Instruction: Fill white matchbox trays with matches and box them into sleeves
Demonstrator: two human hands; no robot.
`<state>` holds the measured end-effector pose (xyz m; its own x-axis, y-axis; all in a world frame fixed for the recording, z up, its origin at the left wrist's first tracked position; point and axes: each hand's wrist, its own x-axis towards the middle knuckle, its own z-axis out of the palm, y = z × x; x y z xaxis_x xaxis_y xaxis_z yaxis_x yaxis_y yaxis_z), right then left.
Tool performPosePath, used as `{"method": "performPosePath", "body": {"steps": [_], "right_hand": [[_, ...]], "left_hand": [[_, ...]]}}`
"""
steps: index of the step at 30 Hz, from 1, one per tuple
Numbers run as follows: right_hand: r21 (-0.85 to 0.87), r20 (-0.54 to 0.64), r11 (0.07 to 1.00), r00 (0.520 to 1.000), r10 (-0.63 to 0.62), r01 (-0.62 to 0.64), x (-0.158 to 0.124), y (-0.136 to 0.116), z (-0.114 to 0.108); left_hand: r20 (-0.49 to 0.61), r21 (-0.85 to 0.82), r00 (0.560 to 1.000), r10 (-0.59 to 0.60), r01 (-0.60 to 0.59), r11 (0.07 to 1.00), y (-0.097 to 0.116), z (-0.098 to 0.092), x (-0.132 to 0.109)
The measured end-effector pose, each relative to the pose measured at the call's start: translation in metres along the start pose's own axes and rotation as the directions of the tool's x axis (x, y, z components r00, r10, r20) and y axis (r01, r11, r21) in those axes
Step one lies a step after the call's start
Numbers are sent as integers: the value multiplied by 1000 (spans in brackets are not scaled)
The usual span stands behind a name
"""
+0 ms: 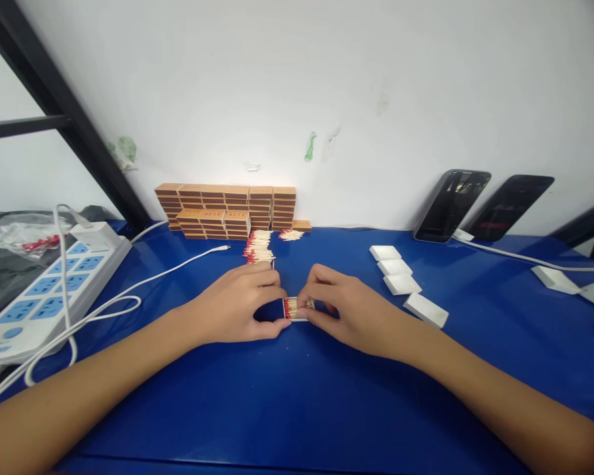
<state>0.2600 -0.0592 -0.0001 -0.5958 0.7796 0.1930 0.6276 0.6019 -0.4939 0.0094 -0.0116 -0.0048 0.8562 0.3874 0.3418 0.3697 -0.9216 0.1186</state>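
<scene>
A small white matchbox tray (301,320) lies on the blue table between my hands, with red-tipped matches (290,307) lined up in it. My left hand (242,300) grips the tray's left end, thumb at the near corner and a finger at the far corner. Over the tray's right part, my right hand (344,303) has thumb and fingers closed on the matches, hiding some of them. Just beyond my left hand is a loose pile of matches (260,247), with a smaller heap of matches (290,235) to its right.
Stacked matchboxes (222,204) stand against the wall. Several white trays (395,266) lie to the right, near two phones (450,206) leaning on the wall. At left are a power strip (44,290) and a looping white cable (123,300).
</scene>
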Motion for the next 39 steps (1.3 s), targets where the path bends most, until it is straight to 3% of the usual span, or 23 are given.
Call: {"method": "performPosePath", "body": {"steps": [5, 11, 19, 24, 35, 39], "right_hand": [[4, 13, 999, 999, 32, -32, 1, -1, -2], [79, 33, 996, 999, -36, 33, -1, -4, -3], [41, 67, 999, 997, -24, 22, 0, -2, -15], [3, 50, 999, 998, 36, -36, -1, -1, -15], [-13, 36, 999, 998, 42, -42, 0, 4, -6], [-16, -53, 999, 997, 49, -50, 1, 9, -11]], "left_hand": [[-3, -7, 1000, -7, 7, 1000, 1, 0, 0], [-4, -8, 1000, -4, 4, 1000, 1, 0, 0], [-8, 9, 1000, -6, 6, 1000, -1, 1, -1], [-4, 26, 1000, -14, 14, 1000, -2, 1, -1], [-31, 38, 999, -11, 12, 999, -3, 3, -1], [-15, 33, 1000, -11, 12, 999, -2, 1, -1]]}}
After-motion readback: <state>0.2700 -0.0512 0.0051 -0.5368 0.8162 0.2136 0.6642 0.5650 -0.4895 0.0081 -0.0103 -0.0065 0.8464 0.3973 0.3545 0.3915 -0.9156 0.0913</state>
